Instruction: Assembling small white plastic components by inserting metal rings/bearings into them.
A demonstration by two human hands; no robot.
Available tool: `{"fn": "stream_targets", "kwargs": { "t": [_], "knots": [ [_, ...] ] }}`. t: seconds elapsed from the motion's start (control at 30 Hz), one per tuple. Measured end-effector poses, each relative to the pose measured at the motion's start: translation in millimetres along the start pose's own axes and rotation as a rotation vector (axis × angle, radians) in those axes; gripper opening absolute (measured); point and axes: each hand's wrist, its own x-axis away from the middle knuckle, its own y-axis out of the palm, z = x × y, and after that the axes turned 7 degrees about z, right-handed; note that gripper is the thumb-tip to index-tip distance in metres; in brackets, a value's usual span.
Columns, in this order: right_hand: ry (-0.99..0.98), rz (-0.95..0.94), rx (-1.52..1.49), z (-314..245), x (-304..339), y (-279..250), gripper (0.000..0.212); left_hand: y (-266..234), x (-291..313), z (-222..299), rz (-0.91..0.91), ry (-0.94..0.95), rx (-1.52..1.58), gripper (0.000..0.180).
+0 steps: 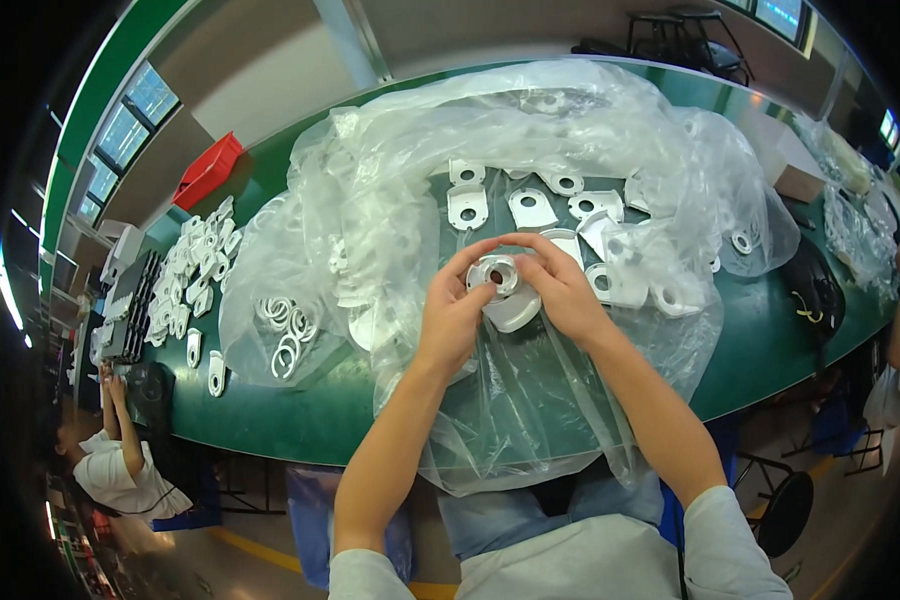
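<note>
Both my hands close round a white plastic part [515, 312] with a round collar and a hole at one end. My left hand [452, 308] grips its left side, the thumb pressing on the collar. From the other side my right hand [562, 292] holds it, thumb and fingers at the rim. Whether a separate ring sits on the collar I cannot tell. Just beyond my hands, several white plates with round holes [467, 207] lie on the table inside a large clear plastic bag [370, 180], whose near sheet spreads below my forearms.
A smaller clear bag holds white rings [287, 353] at left. Beyond it is a pile of white parts [192, 262] beside dark stacked trays [133, 305] and a red bin [208, 170]. A black bag [812, 285] lies at right. Another person [120, 465] works at far left.
</note>
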Motion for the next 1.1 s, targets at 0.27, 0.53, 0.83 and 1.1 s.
{"fn": "stream_targets", "kwargs": {
  "t": [0.27,0.53,0.83,1.1],
  "knots": [
    [0.100,0.019,-0.137,11.6,0.5,5.3,0.028,-0.9,0.8,-2.8,-0.026,-0.013,-0.003,0.042],
    [0.192,-0.119,-0.193,4.3,4.9,4.2,0.040,-7.0,3.8,9.9,-0.084,0.017,-0.262,0.036],
    [0.195,-0.098,-0.195,7.3,4.8,-1.0,0.045,-7.6,1.1,6.8,-0.112,0.221,-0.467,0.031],
    [0.172,-0.081,-0.192,5.2,5.1,6.1,0.041,-10.4,-2.4,1.3,0.070,0.326,-0.647,0.026]
  ]
}}
